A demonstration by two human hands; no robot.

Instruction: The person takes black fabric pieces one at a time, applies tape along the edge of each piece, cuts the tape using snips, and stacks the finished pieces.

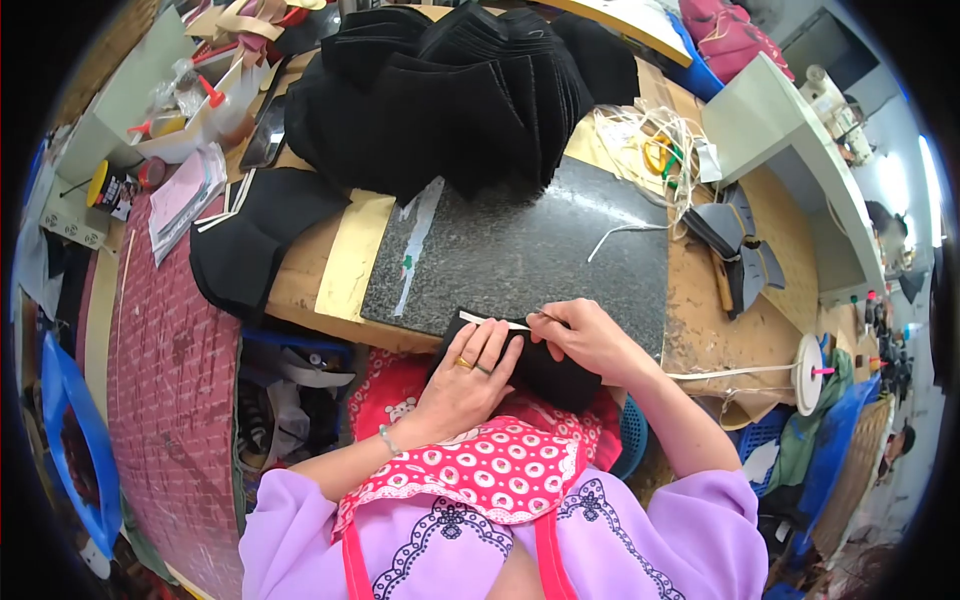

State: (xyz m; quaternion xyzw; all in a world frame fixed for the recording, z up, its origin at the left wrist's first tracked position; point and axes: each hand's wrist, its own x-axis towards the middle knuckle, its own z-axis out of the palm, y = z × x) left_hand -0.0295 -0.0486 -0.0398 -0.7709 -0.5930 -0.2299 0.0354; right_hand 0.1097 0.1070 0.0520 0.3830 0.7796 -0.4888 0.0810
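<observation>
Mostly, the risk sits at the near edge of the dark stone slab (520,240), where the black piece (560,385) lies across the edge and down toward the lap, with a white strip (482,321) along its upper border. The left hand (465,375) lies flat on the piece, fingers stretched out and only slightly apart, pressing rather than gripping. If that pressure eases, the piece could slide off the slab toward the patterned apron (510,465), since part of it has no hard support beneath. The right hand (580,335) has its fingertips drawn together near the strip's far end; I cannot tell whether they pinch the strip, the border or something small. A sideways pull there could set the strip crooked or pucker the cloth, and dark on dark would make a fold hard to notice.

To the right of the slab, a white band (740,374) runs from a reel (809,375) toward the right forearm, so a sweep of the elbow might snag it. Beyond the slab's far side, the tall stack of black pieces (440,110) leans unevenly; a knock could make its upper layers slip down onto the slab.
</observation>
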